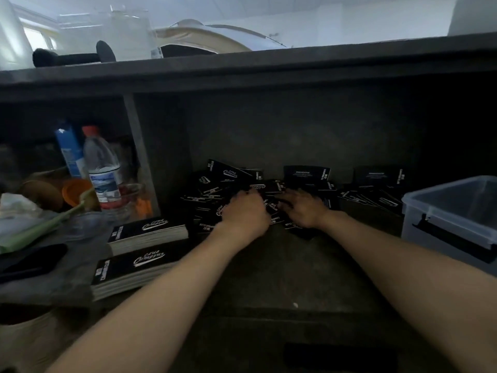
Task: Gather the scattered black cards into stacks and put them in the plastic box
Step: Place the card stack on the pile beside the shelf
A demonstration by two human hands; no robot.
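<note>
1. Black cards (215, 184) with white print lie in a loose, overlapping heap at frame center, on the dark desk (282, 278), close to the back wall of the recess.
2. More loose cards (371, 199) spread right of center and reach almost to the plastic box (441, 211).
3. Two cards stand leaning on the back wall: one (306, 173) just above the hands, one (379, 175) further right.
4. Left hand (246, 214): on the heap, back of hand to the camera, fingers bent down into the cards. It is blurred, so I cannot tell if it grasps any.
5. Right hand (302, 208): just beside the left, fingers spread and lying on the cards, relaxed, nothing clenched.
6. Both forearms are bare and come in from the lower edge of the frame.
7. The plastic box is translucent grey with a black latch on its near side and no lid on. It sits at the right edge of the frame; its inside is not visible.
8. Two squared stacks of the same cards sit left of center, printed face up: far stack (148, 232) and near stack (129, 270), side by side, well apart from the box.
9. In the left compartment behind a divider are a clear water bottle (103, 170) with a red cap, a blue container (68, 152) behind it and an orange cup (74, 192) to its left.
10. A black phone (32, 258) lies flat at lower left, and a green stem (40, 227) lies above it.
11. A dark shelf (242, 65) runs across the upper frame, with a black dumbbell (72, 56) on it at upper left.
</note>
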